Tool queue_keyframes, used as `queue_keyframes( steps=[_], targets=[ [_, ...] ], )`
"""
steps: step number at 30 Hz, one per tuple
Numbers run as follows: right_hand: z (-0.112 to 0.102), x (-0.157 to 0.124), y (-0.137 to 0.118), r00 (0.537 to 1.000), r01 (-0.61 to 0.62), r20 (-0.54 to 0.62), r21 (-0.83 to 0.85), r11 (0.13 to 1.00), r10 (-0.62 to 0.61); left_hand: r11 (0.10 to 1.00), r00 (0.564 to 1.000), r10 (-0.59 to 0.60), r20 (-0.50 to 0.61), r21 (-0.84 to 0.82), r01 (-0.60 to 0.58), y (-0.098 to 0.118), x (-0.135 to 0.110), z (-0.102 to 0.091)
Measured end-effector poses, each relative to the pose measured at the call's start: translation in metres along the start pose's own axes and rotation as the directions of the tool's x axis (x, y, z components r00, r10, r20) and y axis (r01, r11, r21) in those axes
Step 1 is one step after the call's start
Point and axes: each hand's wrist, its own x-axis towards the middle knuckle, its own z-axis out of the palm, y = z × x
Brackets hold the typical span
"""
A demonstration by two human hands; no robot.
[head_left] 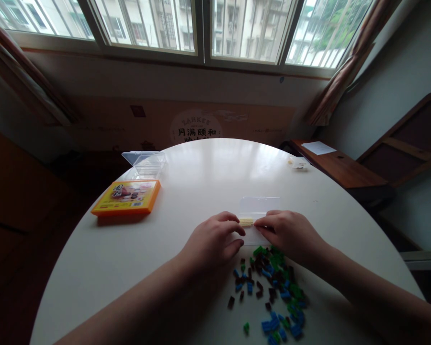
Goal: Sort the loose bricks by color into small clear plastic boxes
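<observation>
A small block of pale yellow toy bricks (246, 222) lies in a clear plastic box (261, 205) whose lid is raised at the back. My left hand (215, 239) is at the left end of the yellow bricks, its fingers curved and apart, with a gap between thumb and forefinger. At the right end, my right hand (290, 232) has thumb and fingers drawn together; whatever they pinch is hidden. Just below the box, loose blue, green and dark brown bricks (273, 282) are strewn over the white table.
On the left of the round white table (197, 182) lies an orange-yellow flat case (129, 196), with an open clear box (147, 165) behind it. A small clear packet (299, 164) rests near the far right edge. Beyond stands a wooden desk (348, 165) with paper on it.
</observation>
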Motion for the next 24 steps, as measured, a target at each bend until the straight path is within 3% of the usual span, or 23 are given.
queue_keyframes(
  steps=[24],
  targets=[
    [-0.0027, -0.0016, -0.0018, 1.0, -0.012, -0.017, -0.014, 1.0, 0.012, 1.0, 1.0, -0.003, 0.001, -0.013, 0.003, 0.0004, 0.0002, -0.002]
  ],
)
